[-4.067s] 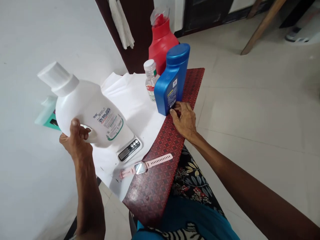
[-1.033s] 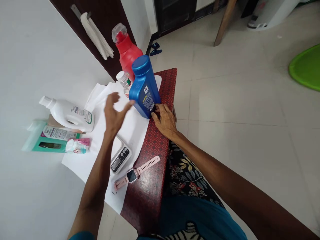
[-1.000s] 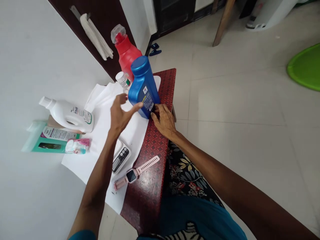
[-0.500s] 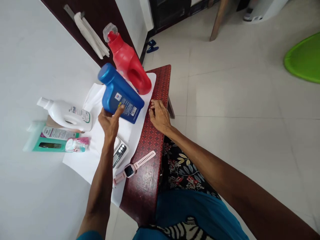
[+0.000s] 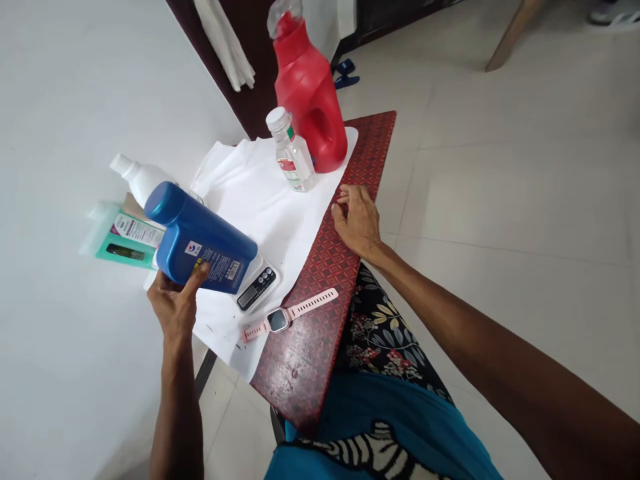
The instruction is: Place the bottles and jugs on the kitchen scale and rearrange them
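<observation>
My left hand point(image 5: 176, 300) is closed around a blue bottle point(image 5: 213, 247), thumb across its printed label. The bottle is tilted, with its cap toward the upper left. Its lower end is over a small white kitchen scale point(image 5: 260, 287) and hides part of it; whether they touch I cannot tell. My right hand point(image 5: 357, 220) rests at the table's right edge with loosely bent fingers, thumb apart, holding nothing. A pink-strapped smartwatch point(image 5: 277, 320) lies near the scale.
On the white cloth point(image 5: 240, 173) over the red patterned table point(image 5: 295, 373) stand a red jug point(image 5: 315, 100) and a small clear bottle point(image 5: 295, 160). By the wall are a white bottle point(image 5: 145, 180), partly hidden, and a green container point(image 5: 113, 250).
My left hand has carried the blue bottle left and down, from in front of the red jug to the scale. The small clear bottle now shows. The view has shifted; my right hand stays on the table edge.
</observation>
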Demonstrator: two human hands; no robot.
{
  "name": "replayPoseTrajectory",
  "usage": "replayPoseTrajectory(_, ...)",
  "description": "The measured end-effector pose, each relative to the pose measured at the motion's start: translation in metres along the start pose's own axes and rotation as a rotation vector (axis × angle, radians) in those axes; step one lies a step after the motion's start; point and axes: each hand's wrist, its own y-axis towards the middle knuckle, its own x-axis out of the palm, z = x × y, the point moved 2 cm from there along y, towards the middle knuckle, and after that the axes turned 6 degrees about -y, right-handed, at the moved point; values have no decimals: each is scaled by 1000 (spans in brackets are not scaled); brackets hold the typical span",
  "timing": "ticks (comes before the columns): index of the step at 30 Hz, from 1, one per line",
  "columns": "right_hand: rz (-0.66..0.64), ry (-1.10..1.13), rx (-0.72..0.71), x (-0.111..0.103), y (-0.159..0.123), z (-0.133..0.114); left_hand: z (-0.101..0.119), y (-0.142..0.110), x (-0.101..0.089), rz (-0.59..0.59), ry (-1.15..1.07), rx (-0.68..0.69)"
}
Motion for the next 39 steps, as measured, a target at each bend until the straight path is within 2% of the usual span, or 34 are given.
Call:
replayPoseTrajectory(4,5,-27,-3,-1,0,-1,-20,-5,-4,4,34,-69)
replayPoseTrajectory(7,5,-20,6,0,0,-1,-25,-9,-2,-8,52,-80)
replayPoseTrajectory(14,-4,-5,7,1,-1,4,-15,-16,2,-63,70,-139)
replayPoseTrajectory(18,-16,1,2,-1,-1,5,-11,-22,-1,-134,40,-74)
replayPoseTrajectory(22,-24,1,8,-1,-1,6,-9,-27,-2,-62,56,-6)
replayPoseTrajectory(26,-22,9,0,-1,-2,6,-10,-27,7,-10,18,-25)
replayPoseTrajectory(29,-3,-1,-4,0,-1,5,-14,-25,9,71,-24,-18)
replayPoseTrajectory(32,-21,-12,2,1,-1,4,-22,-22,-5,190,-39,8)
replayPoseTrajectory(36,-22,-30,6,2,-1,4,-36,-12,-46,372,16,74)
replayPoseTrajectory(39,11,-46,-11,2,-1,5,-53,-5,-76,449,89,88)
